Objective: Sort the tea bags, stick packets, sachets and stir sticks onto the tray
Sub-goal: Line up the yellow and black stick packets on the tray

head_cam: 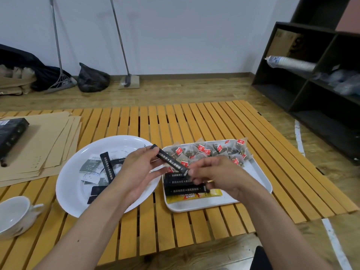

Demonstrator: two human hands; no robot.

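Stick packet (pixel 171 161) — pinched between both hands, tilted.

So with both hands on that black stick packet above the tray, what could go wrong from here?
1. The black stick packet, pinched by the left hand and right hand, could land askew across the black packets already stacked on the white rectangular tray.
2. The right hand hovers close to the mesh tea bags and might scatter them.

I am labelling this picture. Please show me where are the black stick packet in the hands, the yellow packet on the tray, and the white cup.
Black stick packet (pixel 169 160), head view, middle of its printed side.
Yellow packet (pixel 196 196), head view, printed face.
White cup (pixel 13 213), head view, inner wall.
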